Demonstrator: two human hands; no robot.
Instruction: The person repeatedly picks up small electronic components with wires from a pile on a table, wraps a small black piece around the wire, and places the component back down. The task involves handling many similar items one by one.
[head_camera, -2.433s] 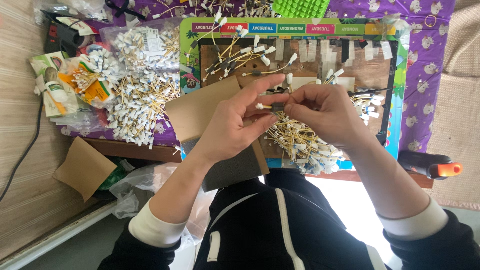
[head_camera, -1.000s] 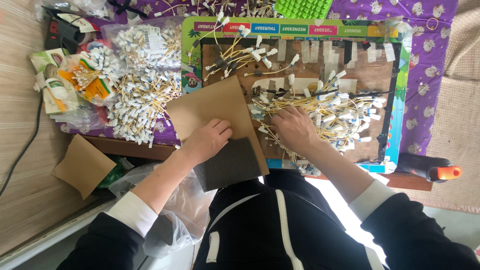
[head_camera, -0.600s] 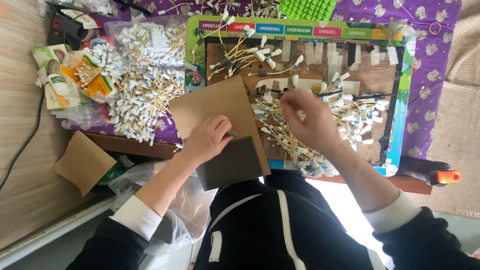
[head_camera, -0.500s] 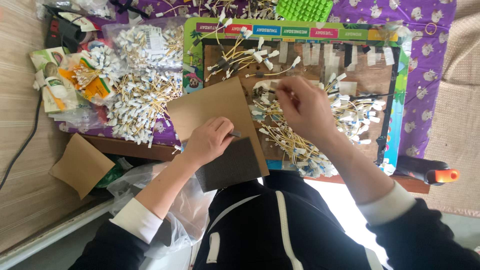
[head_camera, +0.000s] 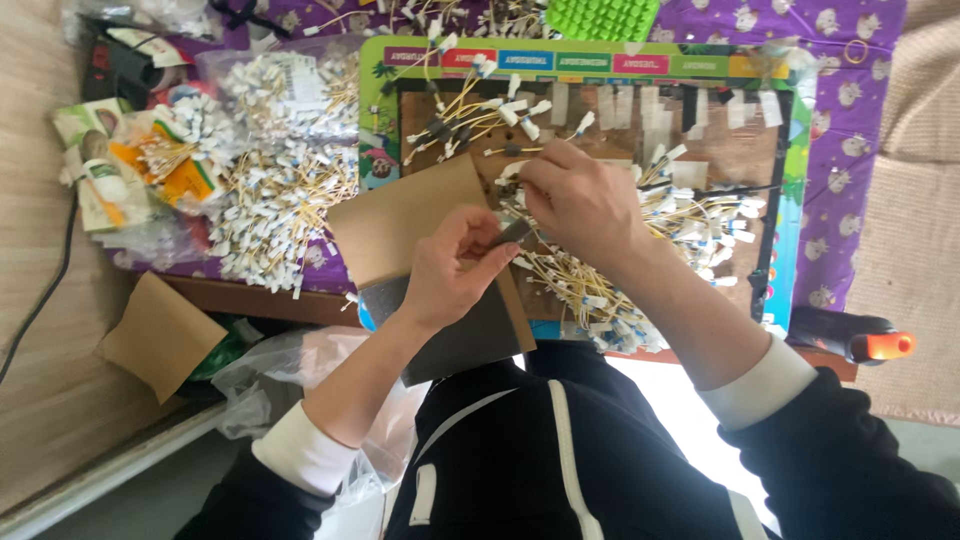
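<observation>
Seen from above: left hand (head_camera: 455, 265) curling over the near edge of a brown cardboard sheet (head_camera: 405, 215), grip pinching a small dark piece (head_camera: 513, 232) between thumb and forefinger. Right hand (head_camera: 580, 200) hovering just beside it, fingertips (head_camera: 528, 172) pressed together on a thin yellowish wire with a white tag (head_camera: 512, 168); not possible to tell whether the wire is joining the dark piece. Both hands meeting above a heap of tagged yellow wires (head_camera: 640, 250) lying on a brown board (head_camera: 735, 160) framed by a bright green and multicoloured border (head_camera: 560, 58). Cardboard sheet overlapping the board's left side and jutting past the near edge of the surface, resting over a darker grey sheet (head_camera: 470, 335). Further left, another pile of white-tagged wires (head_camera: 280, 190) spilling across a clear plastic bag on a purple patterned cloth (head_camera: 860, 120). Green spiked mat (head_camera: 605, 15) sitting at the far edge. Orange-tipped tool (head_camera: 865, 340) lying near the right sleeve. Folded cardboard scrap (head_camera: 160, 335) and crumpled plastic bag (head_camera: 290, 370) lying on the floor.
</observation>
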